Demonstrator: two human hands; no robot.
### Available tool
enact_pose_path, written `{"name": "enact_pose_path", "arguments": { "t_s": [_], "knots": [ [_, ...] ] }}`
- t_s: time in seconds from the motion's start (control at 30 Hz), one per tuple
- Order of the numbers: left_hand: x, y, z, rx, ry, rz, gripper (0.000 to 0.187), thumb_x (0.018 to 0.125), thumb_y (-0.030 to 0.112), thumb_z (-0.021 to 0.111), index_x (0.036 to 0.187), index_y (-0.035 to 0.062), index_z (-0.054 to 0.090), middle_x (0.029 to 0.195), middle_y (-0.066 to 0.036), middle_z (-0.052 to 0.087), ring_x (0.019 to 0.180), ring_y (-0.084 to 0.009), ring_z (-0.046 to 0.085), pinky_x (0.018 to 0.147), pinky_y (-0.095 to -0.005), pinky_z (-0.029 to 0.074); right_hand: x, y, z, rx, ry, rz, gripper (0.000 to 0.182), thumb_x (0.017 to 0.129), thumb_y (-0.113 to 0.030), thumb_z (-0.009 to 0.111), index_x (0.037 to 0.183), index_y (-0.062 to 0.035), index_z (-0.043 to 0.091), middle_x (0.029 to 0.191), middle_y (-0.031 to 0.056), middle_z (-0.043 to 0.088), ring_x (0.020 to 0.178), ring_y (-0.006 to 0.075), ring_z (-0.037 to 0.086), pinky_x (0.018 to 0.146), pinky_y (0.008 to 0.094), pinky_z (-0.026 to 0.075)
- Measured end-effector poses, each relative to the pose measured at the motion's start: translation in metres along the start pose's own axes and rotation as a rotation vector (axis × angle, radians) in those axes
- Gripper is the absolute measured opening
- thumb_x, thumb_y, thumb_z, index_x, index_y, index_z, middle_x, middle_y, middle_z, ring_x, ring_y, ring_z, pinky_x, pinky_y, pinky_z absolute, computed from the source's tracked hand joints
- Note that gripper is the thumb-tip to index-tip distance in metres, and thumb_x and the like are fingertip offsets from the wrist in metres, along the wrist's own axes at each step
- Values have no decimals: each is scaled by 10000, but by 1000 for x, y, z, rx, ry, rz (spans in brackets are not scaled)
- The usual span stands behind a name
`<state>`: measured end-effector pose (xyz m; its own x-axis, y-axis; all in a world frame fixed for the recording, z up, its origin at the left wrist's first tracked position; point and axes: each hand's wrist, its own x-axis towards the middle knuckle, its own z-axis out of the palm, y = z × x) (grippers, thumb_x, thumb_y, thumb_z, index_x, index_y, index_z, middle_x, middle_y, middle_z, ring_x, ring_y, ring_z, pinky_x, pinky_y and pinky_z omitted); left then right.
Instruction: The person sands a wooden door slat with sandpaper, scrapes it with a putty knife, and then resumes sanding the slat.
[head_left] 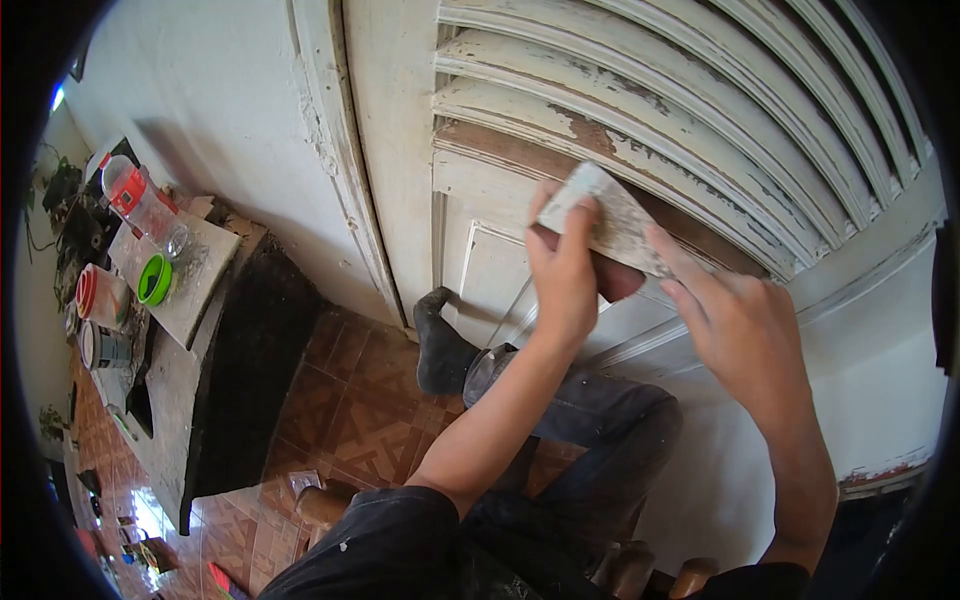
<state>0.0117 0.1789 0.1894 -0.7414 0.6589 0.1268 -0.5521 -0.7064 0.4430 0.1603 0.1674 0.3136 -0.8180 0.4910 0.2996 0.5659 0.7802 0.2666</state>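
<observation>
Flat block [622, 218] is in front of the door [392, 150], close to its chipped slats [560, 118]. The left hand [562, 290] holds it with the thumb on top, maybe so it will not slip. A red-brown sheet [618, 281] pokes out under the block. It looks like sandpaper, and the hard block may help it lie flat. The right hand [745, 325] has its fingertips at the block's edge, perhaps to steady it; I cannot tell if they pinch it. A foot in a dark sock [442, 350] is by the bottom of the door, maybe to help the person sit close. Left of the door, the desk [262, 345] carries a bottle [152, 208] and a green cup [147, 291], likely within reach.
</observation>
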Motion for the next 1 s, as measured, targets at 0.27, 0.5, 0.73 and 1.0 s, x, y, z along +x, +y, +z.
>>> {"name": "enact_pose_path", "arguments": {
  "t_s": [0.27,0.5,0.73,1.0],
  "knots": [
    [3,2,1,-69,-79,-35,301,973,125,639,1249,56,542,1066,-60,630,953,-155,629,835,-326,536,-2,-1,3,-64,73,-43,542,959,-287,743,1486,-262,620,619,60,610,512,276,623,510,414,511],
    [1,9,-2,-53,-147,-62,230,987,97,618,1207,62,557,1056,-49,635,959,-134,618,869,-303,516,-4,-3,4,-65,68,-54,582,942,-272,765,1502,-257,611,588,35,540,490,252,573,511,397,494],
    [6,9,-1,4,-177,44,123,1035,126,617,1105,28,588,1007,-24,634,934,-78,560,867,-257,456,3,2,11,59,96,-33,556,949,-256,757,1488,-250,623,596,63,565,528,279,606,536,414,499],
    [6,9,-1,82,-192,64,109,1030,101,638,1096,43,572,1015,-20,634,929,-75,563,833,-252,470,1,-2,-2,50,7,48,516,966,-267,735,1472,-257,632,640,101,652,594,323,668,584,443,534]
  ]
}}
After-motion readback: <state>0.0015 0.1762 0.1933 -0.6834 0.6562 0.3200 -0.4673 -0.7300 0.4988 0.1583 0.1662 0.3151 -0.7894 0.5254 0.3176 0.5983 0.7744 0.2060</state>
